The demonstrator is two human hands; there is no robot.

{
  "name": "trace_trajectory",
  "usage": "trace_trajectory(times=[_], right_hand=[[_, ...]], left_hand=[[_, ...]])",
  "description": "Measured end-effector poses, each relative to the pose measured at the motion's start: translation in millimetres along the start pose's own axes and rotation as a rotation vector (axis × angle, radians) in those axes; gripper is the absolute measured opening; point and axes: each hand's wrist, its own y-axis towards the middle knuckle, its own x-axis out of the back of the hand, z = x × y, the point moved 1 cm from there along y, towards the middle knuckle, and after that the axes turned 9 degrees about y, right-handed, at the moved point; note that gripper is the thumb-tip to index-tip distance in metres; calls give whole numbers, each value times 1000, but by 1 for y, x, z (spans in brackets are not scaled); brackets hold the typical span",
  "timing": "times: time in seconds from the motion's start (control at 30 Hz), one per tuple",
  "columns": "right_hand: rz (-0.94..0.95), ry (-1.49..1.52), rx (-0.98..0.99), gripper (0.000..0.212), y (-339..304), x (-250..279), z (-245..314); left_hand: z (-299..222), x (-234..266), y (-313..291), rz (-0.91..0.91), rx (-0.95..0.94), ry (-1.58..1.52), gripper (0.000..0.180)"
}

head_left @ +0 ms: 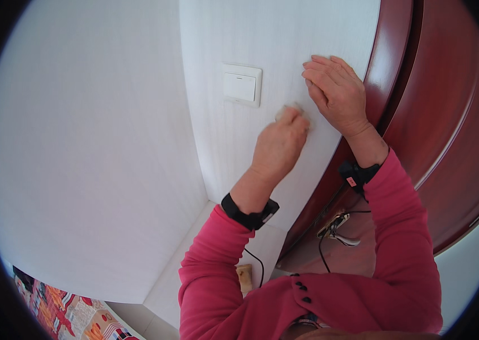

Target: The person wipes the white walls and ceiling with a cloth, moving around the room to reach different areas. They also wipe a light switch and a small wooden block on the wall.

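Pink sleeves [211,255]: up from the lower edge!
Left hand [280,144]: centre, fingers bunched tight on a pale wad [297,106], blurred.
Pale wad: right against the white wall [234,34].
Right hand [338,96]: upper right, flattish, fingers together.
Light switch [241,86]: upper centre.
Door [449,96]: dark red, right side.

White switch [242,86], red door [443,96], cloth [296,106] perhaps off-white

White light switch [242,86] above-left of the left hand [279,146]. Patterned fabric [61,309] far below-left, red door [443,96] to its right.
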Motion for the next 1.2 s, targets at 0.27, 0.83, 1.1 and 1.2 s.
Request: trace_trajectory(times=[0.27, 0.83, 1.1, 1.2], right_hand=[[5, -8, 0, 11, -2, -2, -2], [-26, -17, 21, 14, 5, 0, 0], [-27, 17, 9, 14, 1, -1, -1], [-23, 7, 24, 13, -3, -4, -4]], left_hand=[[52, -1, -51, -264, 390, -386, 19], [83, -13, -6, -610, 472, -239, 9], [-1, -34, -43, -140, 53, -273, 22], [3, -35, -63, -245, 168, -440, 23]])
